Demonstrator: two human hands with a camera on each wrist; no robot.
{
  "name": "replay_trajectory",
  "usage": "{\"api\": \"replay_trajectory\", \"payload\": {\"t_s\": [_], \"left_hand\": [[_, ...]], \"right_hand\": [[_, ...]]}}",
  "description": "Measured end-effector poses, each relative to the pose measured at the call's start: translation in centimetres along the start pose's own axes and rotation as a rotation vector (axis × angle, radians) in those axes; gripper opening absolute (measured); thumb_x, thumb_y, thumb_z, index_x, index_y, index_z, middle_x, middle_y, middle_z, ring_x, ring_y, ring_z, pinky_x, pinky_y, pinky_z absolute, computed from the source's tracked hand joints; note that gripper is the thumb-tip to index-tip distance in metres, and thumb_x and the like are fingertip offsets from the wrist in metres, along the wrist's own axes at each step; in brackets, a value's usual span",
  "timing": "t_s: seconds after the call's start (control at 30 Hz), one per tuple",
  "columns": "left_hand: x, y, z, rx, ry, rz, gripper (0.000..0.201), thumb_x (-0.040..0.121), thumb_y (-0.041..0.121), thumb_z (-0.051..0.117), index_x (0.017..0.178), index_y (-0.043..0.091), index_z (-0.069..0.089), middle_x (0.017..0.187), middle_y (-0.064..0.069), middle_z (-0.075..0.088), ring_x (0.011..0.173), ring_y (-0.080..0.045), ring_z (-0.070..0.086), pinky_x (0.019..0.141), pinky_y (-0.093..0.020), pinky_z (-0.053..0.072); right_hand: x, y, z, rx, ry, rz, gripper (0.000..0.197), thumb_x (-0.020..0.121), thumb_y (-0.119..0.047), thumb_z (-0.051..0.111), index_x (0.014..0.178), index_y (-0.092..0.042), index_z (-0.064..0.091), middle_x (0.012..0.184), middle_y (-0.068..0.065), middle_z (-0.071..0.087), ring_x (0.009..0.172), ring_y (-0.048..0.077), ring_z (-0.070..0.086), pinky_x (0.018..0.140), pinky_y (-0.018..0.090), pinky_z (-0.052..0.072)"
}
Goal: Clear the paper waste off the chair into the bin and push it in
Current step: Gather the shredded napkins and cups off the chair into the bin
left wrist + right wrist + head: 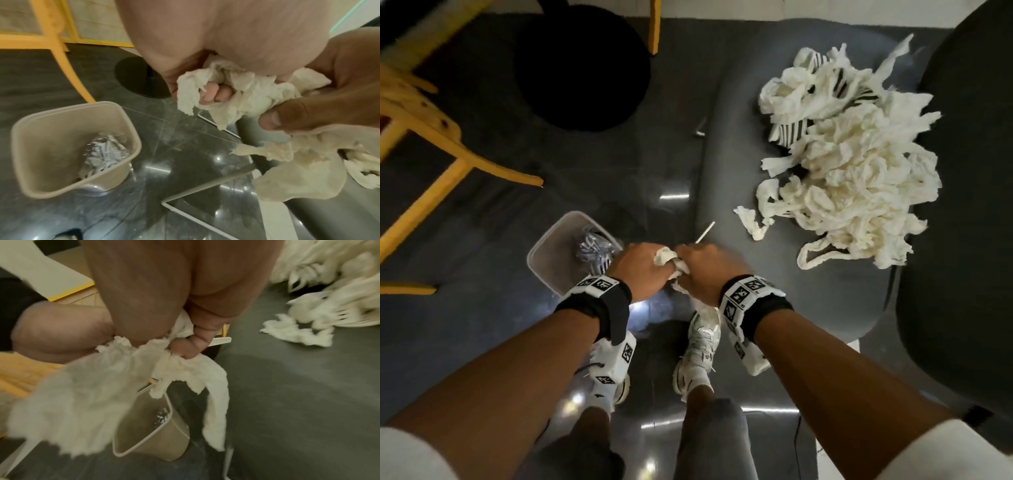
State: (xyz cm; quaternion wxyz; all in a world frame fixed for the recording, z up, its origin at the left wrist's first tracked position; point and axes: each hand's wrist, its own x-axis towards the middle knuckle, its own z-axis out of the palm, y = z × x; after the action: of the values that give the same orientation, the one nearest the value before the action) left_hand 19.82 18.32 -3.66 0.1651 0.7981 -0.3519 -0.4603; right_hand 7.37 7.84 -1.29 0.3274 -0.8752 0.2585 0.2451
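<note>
A large heap of white paper strips [849, 161] lies on the dark grey chair seat [750, 144], with one loose scrap [751, 222] beside it. Both hands meet off the seat's front left edge. My left hand [643, 270] and my right hand [705, 270] both grip one crumpled wad of paper [671, 263], fingers curled round it [226, 97]; loose ends hang down [216, 394]. The beige bin [554, 253] stands on the floor just left of and below the hands, with crinkled silver waste [104, 151] at its bottom.
A yellow wooden chair frame [431, 137] stands at the left. A black round table base [582, 65] sits on the floor behind the bin. My feet in white shoes [698, 349] stand on glossy dark tiles. The chair's dark backrest [962, 222] rises at the right.
</note>
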Motion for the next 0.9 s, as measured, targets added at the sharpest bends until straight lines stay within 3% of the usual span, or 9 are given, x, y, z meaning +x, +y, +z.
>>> {"api": "replay_trajectory", "payload": {"t_s": [0.1, 0.2, 0.3, 0.4, 0.5, 0.6, 0.67, 0.8, 0.9], "left_hand": [[-1.8, -4.5, -2.5, -0.12, 0.085, -0.07, 0.019, 0.078, 0.033, 0.055, 0.067, 0.019, 0.06, 0.07, 0.002, 0.067, 0.07, -0.022, 0.063, 0.064, -0.032, 0.044], [-3.4, -9.0, -5.1, -0.284, 0.178, -0.2, 0.013, 0.086, 0.021, 0.06, 0.08, 0.012, 0.067, 0.078, -0.004, 0.07, 0.074, -0.021, 0.064, 0.066, -0.03, 0.047], [-3.9, -14.5, -7.1, -0.384, 0.296, -0.371, 0.027, 0.083, 0.029, 0.058, 0.09, 0.006, 0.069, 0.094, -0.015, 0.073, 0.092, -0.032, 0.067, 0.08, -0.039, 0.052], [-2.9, -19.5, -7.8, -0.504, 0.32, -0.488, 0.014, 0.091, 0.023, 0.063, 0.097, 0.012, 0.069, 0.099, -0.01, 0.07, 0.097, -0.027, 0.065, 0.079, -0.033, 0.047], [-0.9, -23.2, -7.3, -0.74, 0.338, -0.557, 0.014, 0.09, 0.019, 0.066, 0.1, 0.012, 0.071, 0.099, -0.006, 0.074, 0.097, -0.025, 0.069, 0.084, -0.033, 0.055], [0.7, -25.4, -6.2, -0.87, 0.323, -0.547, 0.02, 0.09, 0.015, 0.065, 0.108, 0.011, 0.07, 0.102, -0.005, 0.072, 0.097, -0.024, 0.068, 0.078, -0.029, 0.053], [1.3, -26.1, -5.5, -0.887, 0.293, -0.536, 0.033, 0.087, 0.016, 0.067, 0.12, 0.013, 0.066, 0.112, -0.004, 0.072, 0.106, -0.025, 0.068, 0.092, -0.036, 0.055], [1.8, -26.9, -4.3, -0.865, 0.207, -0.547, 0.069, 0.069, 0.029, 0.073, 0.135, 0.023, 0.055, 0.128, -0.002, 0.067, 0.115, -0.023, 0.065, 0.104, -0.046, 0.051], [2.7, -26.3, -4.2, -0.865, 0.176, -0.524, 0.068, 0.078, 0.018, 0.072, 0.14, 0.033, 0.049, 0.131, -0.004, 0.062, 0.119, -0.022, 0.061, 0.106, -0.045, 0.05]], "right_hand": [[2.7, -4.4, 1.6, 0.102, -0.048, -0.034, 0.029, 0.09, -0.022, 0.06, 0.118, -0.018, 0.057, 0.118, 0.008, 0.065, 0.108, 0.031, 0.062, 0.085, 0.033, 0.046], [6.1, -8.5, 3.8, 0.164, -0.049, -0.024, 0.03, 0.087, -0.025, 0.063, 0.117, -0.021, 0.059, 0.114, 0.007, 0.068, 0.103, 0.031, 0.065, 0.086, 0.036, 0.05], [10.1, -12.0, 6.3, 0.25, -0.011, 0.054, 0.03, 0.09, -0.027, 0.062, 0.119, -0.021, 0.06, 0.113, 0.009, 0.07, 0.105, 0.031, 0.066, 0.09, 0.037, 0.053], [14.5, -14.5, 9.3, 0.352, 0.04, 0.171, 0.036, 0.093, -0.032, 0.061, 0.127, -0.018, 0.058, 0.121, 0.01, 0.068, 0.113, 0.03, 0.064, 0.096, 0.034, 0.051], [18.1, -16.1, 12.2, 0.442, 0.064, 0.261, 0.037, 0.095, -0.031, 0.059, 0.129, -0.017, 0.056, 0.122, 0.008, 0.067, 0.113, 0.03, 0.064, 0.098, 0.037, 0.05], [21.1, -15.7, 15.5, 0.449, 0.041, 0.347, 0.036, 0.092, -0.032, 0.061, 0.126, -0.022, 0.056, 0.117, 0.005, 0.07, 0.109, 0.03, 0.066, 0.097, 0.044, 0.052], [21.8, -15.0, 16.5, 0.466, -0.017, 0.386, 0.045, 0.092, -0.03, 0.061, 0.135, -0.024, 0.05, 0.127, 0.005, 0.064, 0.117, 0.028, 0.061, 0.104, 0.042, 0.048], [22.4, -13.6, 17.7, 0.527, -0.259, 0.256, 0.066, 0.1, -0.011, 0.048, 0.157, -0.022, 0.015, 0.154, 0.003, 0.037, 0.141, 0.02, 0.038, 0.117, 0.028, 0.027], [22.4, -13.0, 18.0, 0.538, -0.186, 0.189, 0.071, 0.093, -0.028, 0.058, 0.153, -0.037, 0.022, 0.15, -0.002, 0.046, 0.136, 0.019, 0.046, 0.116, 0.039, 0.036]]}}
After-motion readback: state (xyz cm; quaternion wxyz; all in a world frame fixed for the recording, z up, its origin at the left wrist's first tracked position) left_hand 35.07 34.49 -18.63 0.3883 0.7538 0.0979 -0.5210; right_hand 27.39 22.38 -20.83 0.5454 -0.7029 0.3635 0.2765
